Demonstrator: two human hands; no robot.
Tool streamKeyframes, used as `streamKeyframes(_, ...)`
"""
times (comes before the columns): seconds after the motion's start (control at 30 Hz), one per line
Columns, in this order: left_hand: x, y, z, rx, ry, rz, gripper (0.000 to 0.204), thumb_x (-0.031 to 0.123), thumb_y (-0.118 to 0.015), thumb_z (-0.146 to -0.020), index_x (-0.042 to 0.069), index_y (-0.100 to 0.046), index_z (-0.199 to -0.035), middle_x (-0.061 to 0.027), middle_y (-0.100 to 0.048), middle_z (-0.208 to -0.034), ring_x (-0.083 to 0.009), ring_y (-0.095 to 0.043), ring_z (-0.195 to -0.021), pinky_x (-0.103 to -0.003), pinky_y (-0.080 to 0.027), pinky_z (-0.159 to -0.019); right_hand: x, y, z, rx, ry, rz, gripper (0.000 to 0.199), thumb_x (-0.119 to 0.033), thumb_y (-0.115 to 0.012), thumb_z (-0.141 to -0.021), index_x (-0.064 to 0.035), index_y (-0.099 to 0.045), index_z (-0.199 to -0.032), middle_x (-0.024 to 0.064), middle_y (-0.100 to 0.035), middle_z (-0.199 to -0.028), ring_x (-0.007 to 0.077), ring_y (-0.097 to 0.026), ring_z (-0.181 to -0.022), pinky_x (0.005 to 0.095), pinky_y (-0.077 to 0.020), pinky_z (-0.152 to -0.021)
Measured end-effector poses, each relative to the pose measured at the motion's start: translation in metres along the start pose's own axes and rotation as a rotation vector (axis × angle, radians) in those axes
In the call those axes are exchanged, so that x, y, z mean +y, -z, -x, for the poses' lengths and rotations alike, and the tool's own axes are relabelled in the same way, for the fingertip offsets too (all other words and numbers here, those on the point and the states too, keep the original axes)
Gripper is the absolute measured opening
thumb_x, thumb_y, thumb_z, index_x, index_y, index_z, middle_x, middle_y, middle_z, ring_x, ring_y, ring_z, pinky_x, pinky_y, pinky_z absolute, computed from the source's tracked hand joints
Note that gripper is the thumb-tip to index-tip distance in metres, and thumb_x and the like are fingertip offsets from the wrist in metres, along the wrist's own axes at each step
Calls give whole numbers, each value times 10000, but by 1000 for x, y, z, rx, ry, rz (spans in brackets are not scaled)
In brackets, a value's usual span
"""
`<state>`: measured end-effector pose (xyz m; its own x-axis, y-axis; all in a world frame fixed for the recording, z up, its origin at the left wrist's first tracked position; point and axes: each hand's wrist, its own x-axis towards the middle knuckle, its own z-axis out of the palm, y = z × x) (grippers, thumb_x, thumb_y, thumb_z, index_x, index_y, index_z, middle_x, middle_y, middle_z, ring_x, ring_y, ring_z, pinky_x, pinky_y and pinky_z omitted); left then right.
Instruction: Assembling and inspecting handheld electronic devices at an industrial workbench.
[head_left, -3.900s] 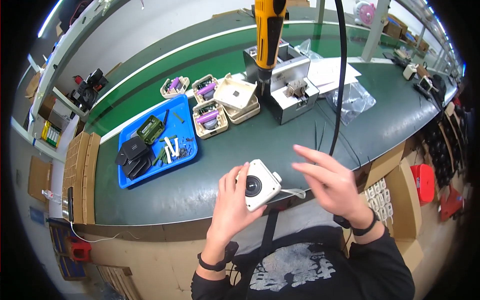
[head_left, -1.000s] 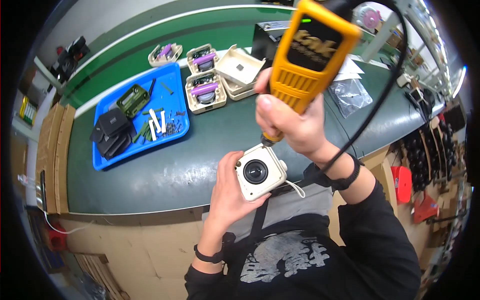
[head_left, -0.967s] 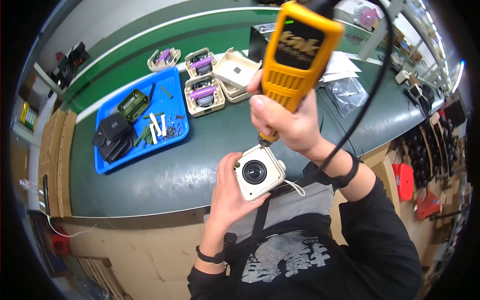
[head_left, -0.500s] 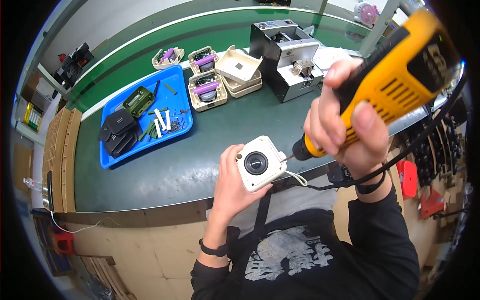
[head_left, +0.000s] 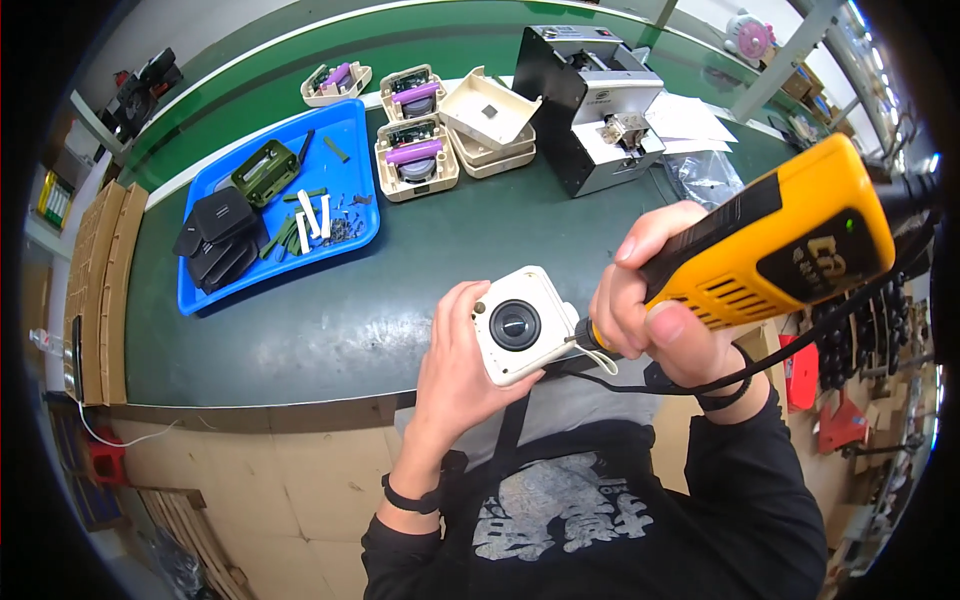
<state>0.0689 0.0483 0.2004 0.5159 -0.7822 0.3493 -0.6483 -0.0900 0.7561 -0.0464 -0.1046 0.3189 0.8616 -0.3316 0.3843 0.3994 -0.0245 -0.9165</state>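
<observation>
My left hand is closed around a cream square-shaped device with a round black lens-like part in its face. In my right hand is a yellow and black electric screwdriver, its body slanting up to the right. The black nose points at the device's right side, beside a small tab and a cream wrist strap. Whether the bit sits in a screw there cannot be made out. A black cord trails from the screwdriver's back end, passing below my right hand.
On the green bench, a blue tray holds black covers, a green case and small parts. Behind it lie several open cream housings with purple batteries. A silver-black machine stands right of them, near a clear bag. Cardboard borders the left.
The electric screwdriver has come down and tipped closer to level, its nose nearer the device's side. My left hand keeps the device in almost the same place. The view has shifted slightly.
</observation>
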Motion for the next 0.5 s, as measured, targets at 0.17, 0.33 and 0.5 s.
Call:
streamKeyframes(0.17, 2, -1, -2, -12, 57, 64, 1003, 234, -899, -536, 14, -335, -1335, -199, -413, -1306, -370, -457, -1211, -427, -439, -982, 3, -3, -7, -45, 10, 27, 416, -306, -733, -863, -57, -459, -1053, -37, -428, -539, 94, -416, -413, 248, -349, -421)
streamKeyframes(0.33, -3, 0, 0, 20, 55, 13, 981, 235, -896, -539, 18, -352, -1327, -192, -428, -1298, -369, -468, -1202, -419, -461, -958, 12, -6, -13, -82, 12, -56, 377, -250, -780, -819, -69, -478, -954, -19, -469, -555, 108, -444, -408, 252, -360, -396)
streamKeyframes(0.5, 3, 1, -2, 29, 58, 34, 964, 237, -893, -546, 20, -361, -1321, -184, -451, -1280, -370, -493, -1177, -411, -478, -934, 5, -3, -17, -205, 82, -81, 287, -105, -699, -797, -76, -447, -932, -19, -488, -558, 112, -472, -394, 262, -421, -402)
